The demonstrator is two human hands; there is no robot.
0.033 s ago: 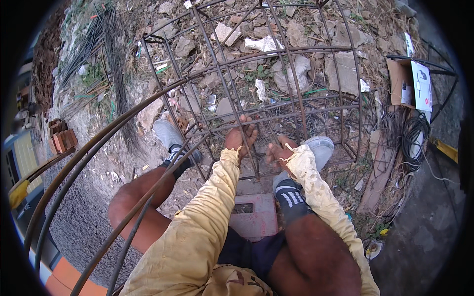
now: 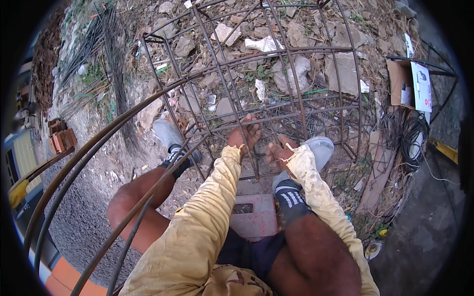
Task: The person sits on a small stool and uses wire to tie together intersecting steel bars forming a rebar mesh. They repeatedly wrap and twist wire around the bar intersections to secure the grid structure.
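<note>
A cage of rusty steel reinforcing bars (image 2: 295,81) with square stirrups stretches across the ground before me. My left hand (image 2: 250,132) is inside the near part of the cage, fingers curled, close beside a sloping stirrup bar (image 2: 252,159) that crosses in front of it. Just to its right, my right hand (image 2: 280,151) is closed, thumb and fingers drawn together, below the lengthwise bars. Whatever either hand holds is too small or hidden to make out. Long bars (image 2: 106,122) run from the cage toward my lower left.
Stone rubble (image 2: 291,74) lies beneath and beyond the cage. At the right are an open cardboard box (image 2: 401,83) and a coil of dark cable or wire (image 2: 414,140). Bricks (image 2: 62,138) sit at the left. A pinkish block (image 2: 265,217) is between my legs.
My left hand and sleeve have shifted very slightly to the right. The right hand, the cage and my feet look the same.
</note>
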